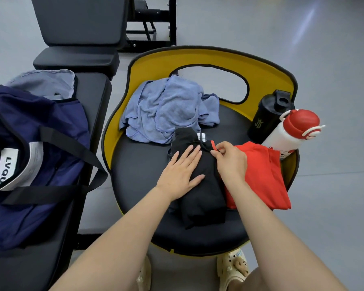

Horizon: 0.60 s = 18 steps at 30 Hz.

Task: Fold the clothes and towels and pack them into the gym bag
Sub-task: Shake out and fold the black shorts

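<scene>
Black garment [200, 185]: part-folded on the round black seat [139, 171], between both hands. Soft, light, limp; it would likely slump if lifted by one corner, so best taken flat under the folded stack.
Left hand [182, 173]: fingers straight, palm pressing the cloth down.
Right hand [229, 162]: fingertips pinching the red-trimmed hem at the garment's far end.
Red garment [261, 175]: folded, just beside the black one, touching it.
Blue towel [166, 110]: crumpled, unfolded, farther back; thicker, possibly heavier.
Gym bag [29, 143]: navy, on the bench [93, 91] to the left; whether it is fully unzipped I cannot tell.
</scene>
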Motion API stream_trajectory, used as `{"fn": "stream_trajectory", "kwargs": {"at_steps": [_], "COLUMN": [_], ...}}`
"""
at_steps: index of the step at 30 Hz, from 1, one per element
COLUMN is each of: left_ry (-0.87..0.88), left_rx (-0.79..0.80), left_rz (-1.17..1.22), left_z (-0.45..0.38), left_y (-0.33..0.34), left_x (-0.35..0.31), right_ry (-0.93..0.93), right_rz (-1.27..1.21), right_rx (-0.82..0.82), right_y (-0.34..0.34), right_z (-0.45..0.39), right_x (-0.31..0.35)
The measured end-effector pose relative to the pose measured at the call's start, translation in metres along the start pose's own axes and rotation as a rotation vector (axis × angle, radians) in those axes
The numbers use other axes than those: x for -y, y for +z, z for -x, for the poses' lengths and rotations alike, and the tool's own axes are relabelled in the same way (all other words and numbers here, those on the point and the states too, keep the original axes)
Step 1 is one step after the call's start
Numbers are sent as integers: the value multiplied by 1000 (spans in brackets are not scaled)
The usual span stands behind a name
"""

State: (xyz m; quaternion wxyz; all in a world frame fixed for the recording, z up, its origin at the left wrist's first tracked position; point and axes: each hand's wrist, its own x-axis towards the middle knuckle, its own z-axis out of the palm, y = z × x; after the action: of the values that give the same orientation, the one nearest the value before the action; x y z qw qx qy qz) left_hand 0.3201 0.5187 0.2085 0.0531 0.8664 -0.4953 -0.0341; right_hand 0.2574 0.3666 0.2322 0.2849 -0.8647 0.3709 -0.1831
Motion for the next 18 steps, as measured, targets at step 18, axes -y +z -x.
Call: {"fn": "stream_trajectory", "kwargs": {"at_steps": [18], "left_ry": [75], "left_rx": [66], "left_rz": [-77], "left_z": [-19], "left_y": [-17], "left_x": [15], "right_ry": [-476], "right_rz": [368], "right_rx": [340], "right_y": [2], "right_z": [69], "right_x": [-3]}}
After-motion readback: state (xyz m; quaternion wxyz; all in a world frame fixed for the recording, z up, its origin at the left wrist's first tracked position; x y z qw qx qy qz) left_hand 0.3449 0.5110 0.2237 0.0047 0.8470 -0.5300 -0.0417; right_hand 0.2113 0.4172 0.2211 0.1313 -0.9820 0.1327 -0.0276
